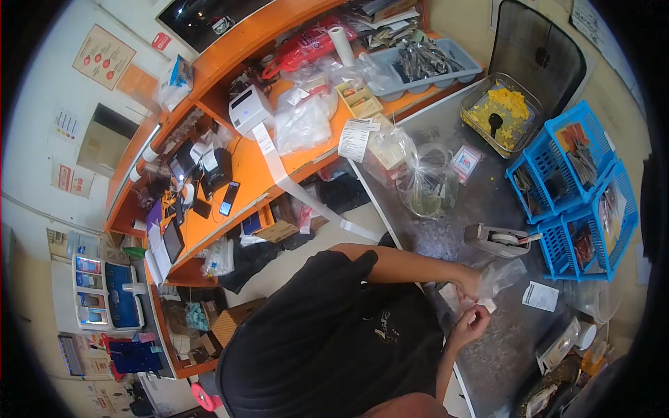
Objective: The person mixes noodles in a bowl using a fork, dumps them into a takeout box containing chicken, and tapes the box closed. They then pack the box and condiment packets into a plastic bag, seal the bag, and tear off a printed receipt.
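Observation:
Both my hands are close together over the dark metal table [488, 362]. My left hand [468, 282] is closed on a clear plastic bag [503, 276], which spreads out beyond its fingers. Just below it, my right hand [470, 326] has its thumb and fingertips pinched together at a small white piece [486, 305] by the bag; what exactly lies in the pinch is too small to tell. Another pale wrapper or paper [451, 298] shows beside my hands. A printed slip [540, 296] lies to their right, and a tape dispenser [498, 239] stands above them.
Blue baskets [554, 247] with packets stand at the right. Farther up are a glass tray of yellow food [503, 143], clear plastic bags [425, 184] and a cutlery tray [425, 76]. An orange counter [240, 209] holds a label printer [249, 111]. A pan [557, 390] sits bottom right.

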### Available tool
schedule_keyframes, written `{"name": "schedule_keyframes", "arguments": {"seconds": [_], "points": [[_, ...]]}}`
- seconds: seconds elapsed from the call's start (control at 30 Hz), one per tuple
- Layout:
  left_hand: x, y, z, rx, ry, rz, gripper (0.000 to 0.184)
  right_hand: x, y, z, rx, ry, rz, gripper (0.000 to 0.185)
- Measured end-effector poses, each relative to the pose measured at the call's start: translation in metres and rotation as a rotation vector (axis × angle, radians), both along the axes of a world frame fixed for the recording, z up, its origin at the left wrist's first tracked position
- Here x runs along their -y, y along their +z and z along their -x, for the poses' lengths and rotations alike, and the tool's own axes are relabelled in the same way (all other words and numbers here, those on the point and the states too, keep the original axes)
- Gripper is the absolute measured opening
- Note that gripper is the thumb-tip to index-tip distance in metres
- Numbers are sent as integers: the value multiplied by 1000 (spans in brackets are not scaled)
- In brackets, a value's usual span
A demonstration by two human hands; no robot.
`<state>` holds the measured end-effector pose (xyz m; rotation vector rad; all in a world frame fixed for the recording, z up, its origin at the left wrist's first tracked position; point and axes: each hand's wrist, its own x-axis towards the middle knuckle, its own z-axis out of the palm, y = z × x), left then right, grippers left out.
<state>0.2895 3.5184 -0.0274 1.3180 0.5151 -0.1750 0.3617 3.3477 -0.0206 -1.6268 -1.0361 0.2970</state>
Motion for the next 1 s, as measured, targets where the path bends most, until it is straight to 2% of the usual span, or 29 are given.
{"name": "schedule_keyframes", "arguments": {"seconds": [0.03,0.1,0.33,0.37,0.4,0.43,0.47,0.5,0.53,0.67,0.9,1.0], "points": [[4,0,2,-10,36,70,34,-1,3,0,123,19,22,8],[9,1,8,-32,112,206,34,-3,5,-2,181,79,49,11],[11,0,19,-33,113,308,30,-3,53,15,359,231,100,31],[9,-5,20,-9,46,346,28,-2,43,13,433,245,74,33],[6,4,24,-93,73,373,30,1,28,8,514,240,72,34],[2,11,29,-178,74,400,32,3,22,8,464,200,39,33],[5,10,37,-34,100,443,40,4,21,8,425,144,8,31],[3,0,39,-12,54,441,42,4,26,9,366,131,54,29],[1,12,40,7,37,430,45,7,19,8,365,122,68,28],[-6,41,40,-232,114,477,45,1,40,11,316,114,141,27],[-4,40,37,-218,127,494,44,8,35,-12,271,302,103,27],[-3,40,36,-222,135,507,44,8,33,-11,297,279,80,27]]}}
